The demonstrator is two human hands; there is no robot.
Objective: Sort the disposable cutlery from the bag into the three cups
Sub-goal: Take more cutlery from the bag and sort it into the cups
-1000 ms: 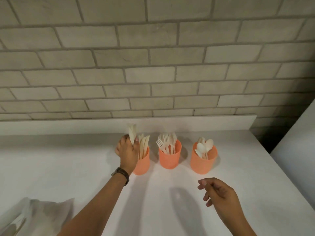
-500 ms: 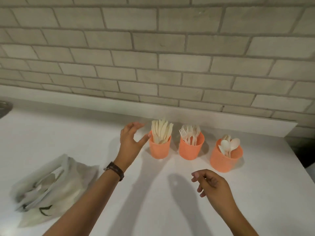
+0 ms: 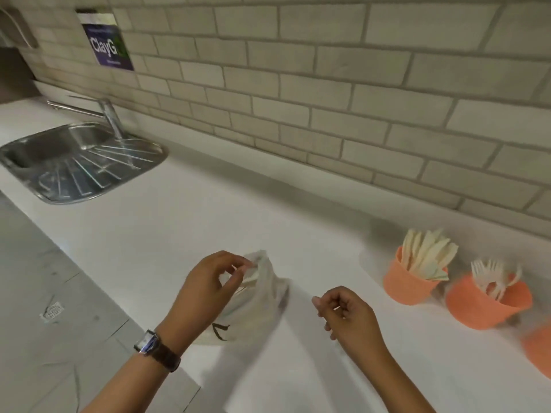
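A translucent white plastic bag (image 3: 258, 308) lies on the white counter (image 3: 185, 222) with pale cutlery showing faintly inside. My left hand (image 3: 208, 289), a watch on its wrist, pinches the bag's top edge. To the right of the bag my right hand (image 3: 347, 315) hovers with loosely curled fingers and holds nothing. Three orange cups stand at the right. The knife cup (image 3: 407, 286) holds several knives and the fork cup (image 3: 483, 308) holds several forks. Only a sliver of the third cup (image 3: 540, 351) shows at the frame's edge, its contents hidden.
A steel sink (image 3: 98, 189) with a drainer and a faucet (image 3: 111, 119) sits in the counter at the far left. A brick wall runs behind, with a dark poster (image 3: 108, 46) on it. The counter's front edge drops to a grey floor (image 3: 44, 293) at the left.
My head turned left, bringing the sink into view. My left hand let knives go into the left cup, drew back and took hold of the bag. My right hand stayed empty.
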